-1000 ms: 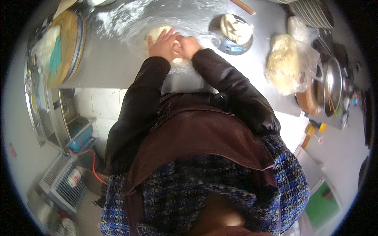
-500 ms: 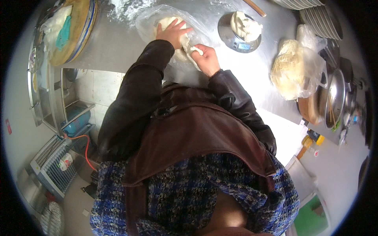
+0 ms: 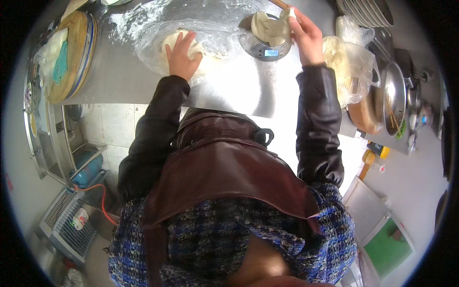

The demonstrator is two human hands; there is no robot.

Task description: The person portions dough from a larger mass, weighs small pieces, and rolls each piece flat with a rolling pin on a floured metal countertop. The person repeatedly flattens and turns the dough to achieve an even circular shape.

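On the metal table (image 3: 114,71), a pale lump of dough (image 3: 195,49) lies left of centre, on or within clear plastic (image 3: 224,40); which of the two cannot be told, as the film is crumpled and washed out by glare. The lump is covered in part by the left hand (image 3: 182,58), whose fingers are spread wide and laid on it, with the thumb set apart; nothing is seen to be gripped by it. To the right, a pale piece of dough (image 3: 289,15) appears pinched between the thumb and fingers of the right hand (image 3: 307,36); whether it is joined to the larger dough portion (image 3: 269,29) on the round scale (image 3: 253,45) is hard to make out. The middle of the scale is hidden by that portion; on the far side, a wooden stick (image 3: 279,4) is cut off by the upper edge, its near end by the right hand; farther right, a bagged yellowish mass (image 3: 338,71) is partly hidden by the right hand and sleeve (image 3: 318,110); at far left, scattered flour (image 3: 129,21) is seen.
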